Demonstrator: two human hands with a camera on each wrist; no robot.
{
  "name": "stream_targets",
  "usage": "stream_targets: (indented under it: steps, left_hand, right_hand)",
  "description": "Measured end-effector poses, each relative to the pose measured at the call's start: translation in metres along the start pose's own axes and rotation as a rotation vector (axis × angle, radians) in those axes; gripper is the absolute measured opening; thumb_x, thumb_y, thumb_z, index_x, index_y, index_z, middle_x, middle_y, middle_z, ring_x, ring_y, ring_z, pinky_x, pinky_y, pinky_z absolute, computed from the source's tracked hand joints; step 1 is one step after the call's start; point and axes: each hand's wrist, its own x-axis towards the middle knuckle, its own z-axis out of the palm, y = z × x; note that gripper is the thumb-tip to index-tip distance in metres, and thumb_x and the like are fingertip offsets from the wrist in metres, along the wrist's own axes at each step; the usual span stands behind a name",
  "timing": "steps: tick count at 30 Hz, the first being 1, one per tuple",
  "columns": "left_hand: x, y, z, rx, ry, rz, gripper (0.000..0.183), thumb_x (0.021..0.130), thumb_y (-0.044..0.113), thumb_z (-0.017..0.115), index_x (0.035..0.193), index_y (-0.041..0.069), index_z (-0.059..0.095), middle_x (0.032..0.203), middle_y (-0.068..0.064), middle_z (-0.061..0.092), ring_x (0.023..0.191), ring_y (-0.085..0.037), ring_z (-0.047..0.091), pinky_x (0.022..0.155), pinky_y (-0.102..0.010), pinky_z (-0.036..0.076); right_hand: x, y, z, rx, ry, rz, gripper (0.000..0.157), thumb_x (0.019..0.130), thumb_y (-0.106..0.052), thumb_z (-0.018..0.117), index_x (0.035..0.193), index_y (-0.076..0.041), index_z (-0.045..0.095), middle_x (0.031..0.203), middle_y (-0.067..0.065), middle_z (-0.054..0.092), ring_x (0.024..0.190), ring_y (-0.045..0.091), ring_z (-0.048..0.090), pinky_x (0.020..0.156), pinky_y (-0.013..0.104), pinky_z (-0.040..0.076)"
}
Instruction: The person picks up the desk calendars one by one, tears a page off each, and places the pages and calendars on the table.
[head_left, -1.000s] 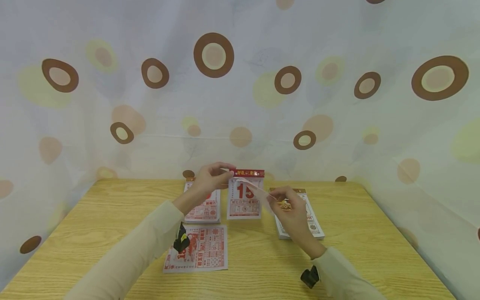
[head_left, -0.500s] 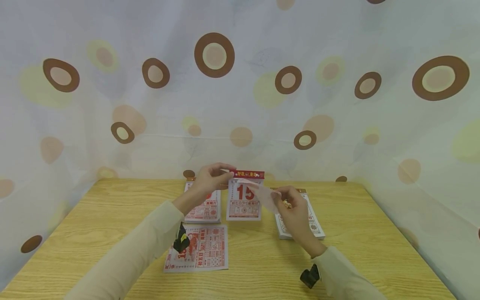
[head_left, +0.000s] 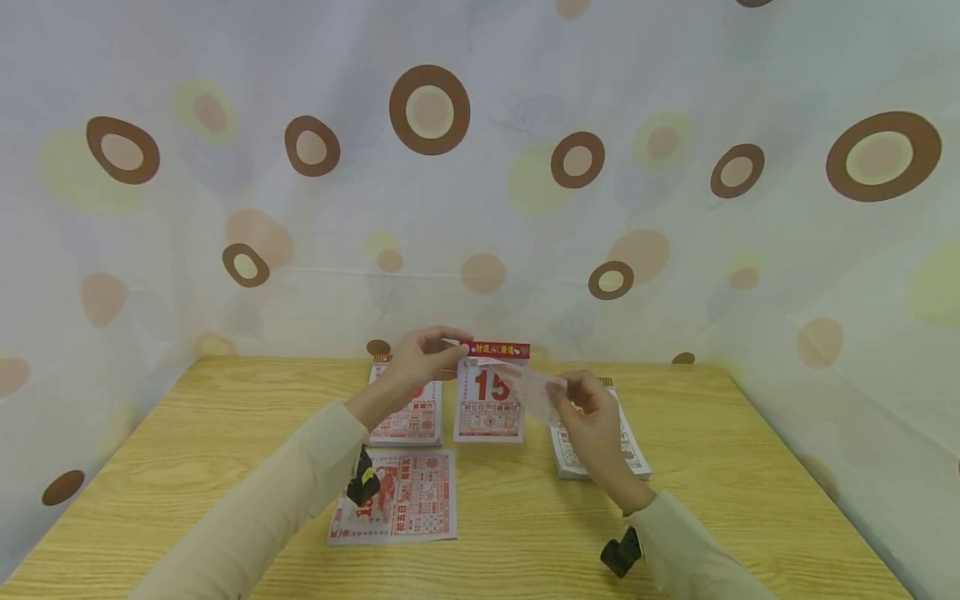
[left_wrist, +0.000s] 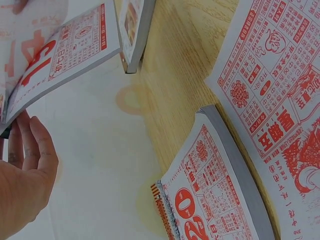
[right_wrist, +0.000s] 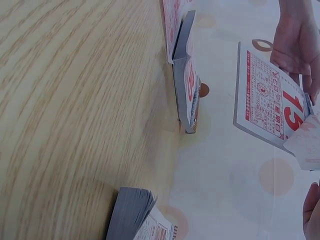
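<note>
one red-topped calendar (head_left: 486, 410) — left hand (head_left: 429, 360) pinching its top corner, right hand (head_left: 592, 421) pinching its lifted page (head_left: 537, 398).

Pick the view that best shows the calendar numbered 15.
Head view: the tear-off calendar shows upright, red header included. Left wrist: sideways, cut off by the frame edge. Right wrist: 15 readable but tilted, header not clear.

It looks like a screened-off nook: a wood-grain surface (head_left: 525, 542) is enclosed at the back and both sides by pale sheeting (head_left: 495, 83) patterned in brown and yellow. The sheeting hides any room beyond, so whether this is a home or a studio I cannot tell.
</note>
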Motion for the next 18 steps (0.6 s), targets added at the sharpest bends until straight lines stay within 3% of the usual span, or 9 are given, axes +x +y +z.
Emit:
stream_targets:
  steps: [5, 13, 18]
  left_hand:
    - [-0.0006, 0.0004, 0.0002, 0.0, -0.002, 0.0, 0.028, 0.088, 0.015, 0.06, 0.115, 0.007, 0.06, 0.101, -0.007, 0.064, 0.085, -0.014, 0.063, 0.086, -0.037, 0.053]
    - [-0.0014, 0.0003, -0.0002, 0.007, -0.011, 0.007, 0.029, 0.089, 0.017, 0.06, 0.116, 0.007, 0.059, 0.108, -0.013, 0.063, 0.09, -0.017, 0.064, 0.09, -0.042, 0.05]
    - [-0.0009, -0.001, -0.0004, 0.014, -0.012, 0.012, 0.029, 0.089, 0.018, 0.06, 0.116, 0.007, 0.059, 0.107, -0.013, 0.063, 0.09, -0.017, 0.064, 0.089, -0.043, 0.05]
  right_hand:
    - [-0.0005, 0.0011, -0.0003, 0.02, 0.008, 0.031, 0.004, 0.081, 0.014, 0.056, 0.084, 0.013, 0.055, 0.078, 0.021, 0.057, 0.069, 0.003, 0.055, 0.064, 0.014, 0.049]
    - [-0.0002, 0.0007, -0.0005, 0.03, 0.024, 0.084, 0.003, 0.082, 0.013, 0.056, 0.085, 0.013, 0.055, 0.08, 0.005, 0.059, 0.07, 0.004, 0.057, 0.063, 0.013, 0.049]
    - [0.0002, -0.0023, -0.0004, 0.035, 0.028, 0.132, 0.003, 0.083, 0.011, 0.056, 0.085, 0.013, 0.055, 0.08, 0.004, 0.059, 0.068, 0.006, 0.057, 0.06, 0.013, 0.048]
